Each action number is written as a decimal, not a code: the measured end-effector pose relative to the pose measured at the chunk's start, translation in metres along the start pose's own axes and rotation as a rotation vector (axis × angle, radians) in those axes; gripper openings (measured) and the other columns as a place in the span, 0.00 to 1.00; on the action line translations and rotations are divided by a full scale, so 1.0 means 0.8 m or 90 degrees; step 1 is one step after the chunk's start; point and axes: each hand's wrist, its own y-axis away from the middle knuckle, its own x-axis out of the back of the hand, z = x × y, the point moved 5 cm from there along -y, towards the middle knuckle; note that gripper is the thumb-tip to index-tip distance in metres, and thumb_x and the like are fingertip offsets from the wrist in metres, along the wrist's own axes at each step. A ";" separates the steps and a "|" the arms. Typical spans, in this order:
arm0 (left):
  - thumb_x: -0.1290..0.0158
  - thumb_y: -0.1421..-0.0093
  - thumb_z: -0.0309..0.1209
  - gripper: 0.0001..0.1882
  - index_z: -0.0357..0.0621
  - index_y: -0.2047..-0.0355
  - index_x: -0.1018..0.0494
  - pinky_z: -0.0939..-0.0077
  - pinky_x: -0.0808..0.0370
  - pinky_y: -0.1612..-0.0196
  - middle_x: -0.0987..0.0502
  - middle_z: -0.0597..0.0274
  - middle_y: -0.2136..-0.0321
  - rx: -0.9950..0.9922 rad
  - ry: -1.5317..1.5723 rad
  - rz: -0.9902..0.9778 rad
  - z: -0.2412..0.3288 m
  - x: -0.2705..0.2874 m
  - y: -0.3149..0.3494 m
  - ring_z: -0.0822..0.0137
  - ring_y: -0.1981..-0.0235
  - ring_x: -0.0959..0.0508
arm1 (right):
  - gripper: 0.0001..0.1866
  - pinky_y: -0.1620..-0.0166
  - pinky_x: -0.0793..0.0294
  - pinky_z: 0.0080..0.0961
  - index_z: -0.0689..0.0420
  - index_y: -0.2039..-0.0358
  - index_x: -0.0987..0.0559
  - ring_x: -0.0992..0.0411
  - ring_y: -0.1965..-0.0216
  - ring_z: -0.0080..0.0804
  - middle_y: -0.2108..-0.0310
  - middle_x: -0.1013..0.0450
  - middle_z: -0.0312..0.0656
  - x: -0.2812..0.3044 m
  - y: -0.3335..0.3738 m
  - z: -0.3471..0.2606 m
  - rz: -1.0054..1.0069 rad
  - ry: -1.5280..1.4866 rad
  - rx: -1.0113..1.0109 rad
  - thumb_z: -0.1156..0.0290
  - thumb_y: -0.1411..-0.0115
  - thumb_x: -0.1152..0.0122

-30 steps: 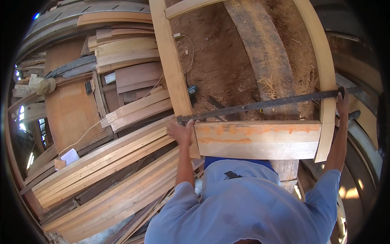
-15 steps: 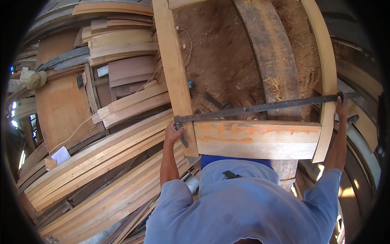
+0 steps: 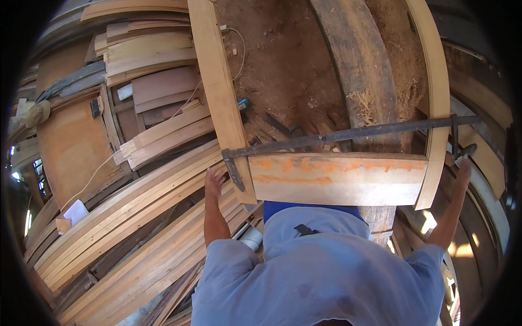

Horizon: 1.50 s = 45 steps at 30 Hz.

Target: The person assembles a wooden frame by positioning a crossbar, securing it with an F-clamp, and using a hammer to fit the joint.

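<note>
A long dark bar clamp (image 3: 337, 134) lies across a pale wooden frame, spanning from its left stile (image 3: 220, 81) to its right stile (image 3: 438, 81). Beside the clamp's left jaw (image 3: 234, 171) is my left hand (image 3: 214, 183), fingers apart and holding nothing. At the far right end, my right hand (image 3: 462, 167) is just below the clamp's screw handle (image 3: 467, 150); blur hides whether its fingers grip the handle. Between the stiles, near my waist, sits a bottom rail (image 3: 337, 179) with orange smears on its upper part.
Stacked boards (image 3: 130, 212) fill the left side, with a brown panel (image 3: 76, 152) farther out. Under the frame, a worn plank (image 3: 361, 65) runs over a dirt floor with shavings. A white cord (image 3: 98, 182) crosses the boards. More timber (image 3: 484, 157) stands at right.
My left hand has let go of the clamp's left jaw and moved slightly away. My right hand has dropped from the sliding jaw toward the screw handle. The whole view has shifted a little.
</note>
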 end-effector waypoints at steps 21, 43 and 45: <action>0.73 0.31 0.61 0.39 0.39 0.41 0.33 0.71 0.31 0.45 0.25 0.58 0.50 -0.175 0.054 -0.086 -0.071 -0.064 -0.008 0.65 0.51 0.26 | 0.43 0.37 0.39 0.36 0.67 0.38 0.34 0.36 0.38 0.49 0.40 0.34 0.59 -0.124 0.076 -0.019 0.011 -0.043 0.099 0.38 0.35 0.53; 0.71 0.30 0.59 0.38 0.36 0.48 0.27 0.71 0.31 0.49 0.22 0.56 0.56 -0.190 -0.088 0.044 -0.060 -0.064 0.004 0.63 0.56 0.25 | 0.39 0.42 0.35 0.43 0.67 0.42 0.31 0.32 0.43 0.55 0.47 0.29 0.62 -0.119 0.086 0.005 0.074 0.059 0.129 0.40 0.34 0.55; 0.71 0.30 0.59 0.38 0.37 0.47 0.27 0.71 0.31 0.49 0.22 0.57 0.56 -0.179 -0.072 0.058 -0.060 -0.063 0.010 0.64 0.56 0.25 | 0.38 0.43 0.35 0.42 0.66 0.42 0.30 0.31 0.44 0.53 0.48 0.28 0.60 -0.127 0.107 -0.011 0.048 -0.002 0.153 0.41 0.34 0.55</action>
